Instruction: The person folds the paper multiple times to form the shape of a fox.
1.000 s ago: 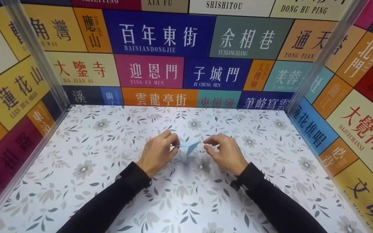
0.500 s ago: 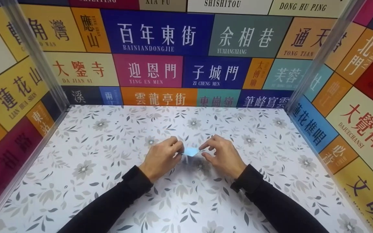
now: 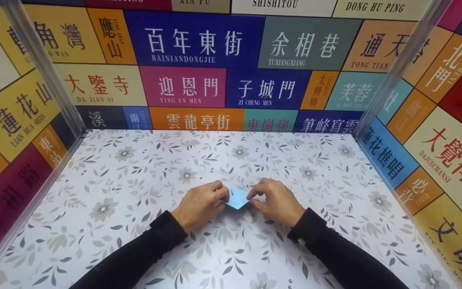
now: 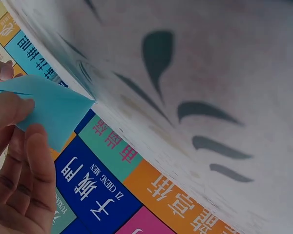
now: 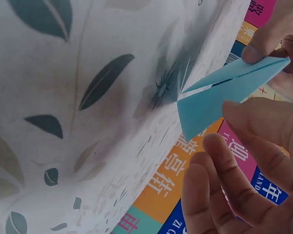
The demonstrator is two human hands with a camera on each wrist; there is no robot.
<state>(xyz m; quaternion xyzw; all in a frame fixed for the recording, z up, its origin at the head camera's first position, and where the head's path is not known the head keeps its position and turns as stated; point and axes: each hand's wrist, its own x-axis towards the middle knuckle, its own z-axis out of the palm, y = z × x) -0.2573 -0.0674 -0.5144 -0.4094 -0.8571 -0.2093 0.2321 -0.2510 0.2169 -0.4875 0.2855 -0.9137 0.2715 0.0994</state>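
Note:
A small piece of light blue folded paper (image 3: 238, 199) is held low over the middle of the table, between both hands. My left hand (image 3: 203, 204) pinches its left side, thumb on the near face in the left wrist view. On the opposite side my right hand (image 3: 276, 202) pinches it between thumb and index finger, the other fingers loosely bent. The right wrist view shows the folded paper (image 5: 224, 100) with a narrow slit between two flaps, one corner right at the tabletop. The left thumb (image 5: 254, 53) lies on its far end.
A white table (image 3: 231, 253) printed with grey leaves and flowers lies beneath the hands. Walls covered in colourful Chinese sign panels (image 3: 195, 40) stand at the back and both sides. Clear plastic strips (image 3: 391, 76) run up the corners.
Both hands have moved toward the person with the paper, which has turned from edge-on to show its flat face. The right hand, apart from it a second ago, now grips it.

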